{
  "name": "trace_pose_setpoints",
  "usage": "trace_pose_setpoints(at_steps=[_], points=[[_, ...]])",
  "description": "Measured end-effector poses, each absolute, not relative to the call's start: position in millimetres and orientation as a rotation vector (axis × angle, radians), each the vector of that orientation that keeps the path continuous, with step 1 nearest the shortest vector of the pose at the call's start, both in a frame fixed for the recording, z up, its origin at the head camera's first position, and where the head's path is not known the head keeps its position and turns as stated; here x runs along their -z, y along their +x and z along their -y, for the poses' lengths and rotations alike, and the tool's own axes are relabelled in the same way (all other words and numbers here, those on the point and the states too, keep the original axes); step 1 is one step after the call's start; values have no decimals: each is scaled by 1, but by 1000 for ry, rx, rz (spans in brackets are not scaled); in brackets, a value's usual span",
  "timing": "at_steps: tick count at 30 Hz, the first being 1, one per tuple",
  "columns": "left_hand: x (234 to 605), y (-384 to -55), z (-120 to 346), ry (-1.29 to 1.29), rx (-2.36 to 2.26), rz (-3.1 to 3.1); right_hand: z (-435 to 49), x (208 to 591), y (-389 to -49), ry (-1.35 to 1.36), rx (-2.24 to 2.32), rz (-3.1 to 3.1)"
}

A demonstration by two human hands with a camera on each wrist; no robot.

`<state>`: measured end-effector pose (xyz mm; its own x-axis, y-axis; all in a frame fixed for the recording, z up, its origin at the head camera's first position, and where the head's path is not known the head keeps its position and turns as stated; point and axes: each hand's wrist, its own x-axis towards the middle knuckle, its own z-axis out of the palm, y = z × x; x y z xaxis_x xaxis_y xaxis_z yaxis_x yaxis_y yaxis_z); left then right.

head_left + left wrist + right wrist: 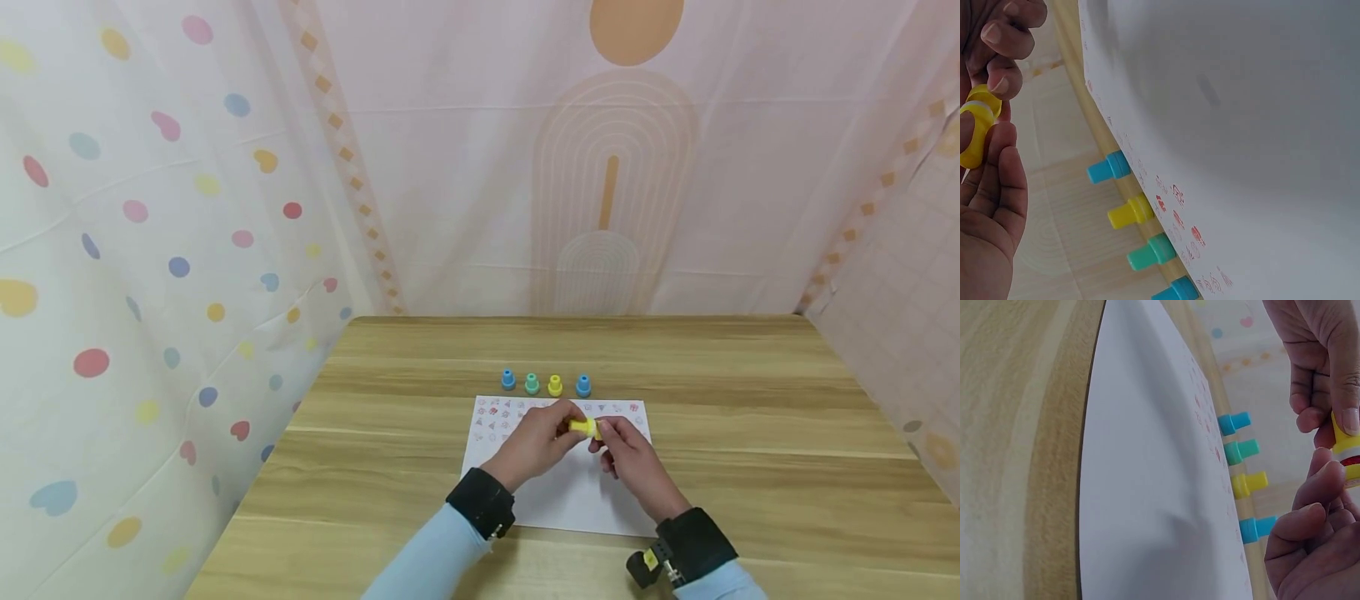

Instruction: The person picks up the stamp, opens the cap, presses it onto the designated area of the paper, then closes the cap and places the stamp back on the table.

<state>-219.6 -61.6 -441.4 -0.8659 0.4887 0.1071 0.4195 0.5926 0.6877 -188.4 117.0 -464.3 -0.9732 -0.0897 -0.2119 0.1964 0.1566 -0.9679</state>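
Note:
Over the sheet of paper [570, 500], my left hand [537, 443] pinches the body of a small yellow stamp [579, 426] between thumb and fingers. My right hand [634, 463] holds its yellow cap [986, 95] at the other end. In the right wrist view the stamp's white ring and a red band show beside the cap [1352, 472]. Cap and body sit at a slight angle, very close together; whether they still touch I cannot tell. Rows of small red and purplish stamped prints [1201, 406] run along the paper's far part.
Beyond the paper's far edge stand several capped stamps in a row: a blue stamp [507, 380], a green stamp [532, 384], a yellow stamp [555, 386] and another blue stamp [583, 386]. The wooden table [750, 417] ends at a patterned curtain [450, 208].

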Motion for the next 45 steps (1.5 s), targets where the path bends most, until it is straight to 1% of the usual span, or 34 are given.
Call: trace_pose_setpoints(at_steps=[13,25,37,45], points=[[441,-215,58,824,-1130,-2715,-115,459,-183,116,1910,-2176],[437,-213,52,1060,-885,-2852,-118,462,-184,102,1893,-2177],[442,-218,53,1106,-818,-2882,-119,465,-183,132,1887,-2178],[431,-230,58,1026,-750,-2902,-120,467,-182,129,1858,-2217]])
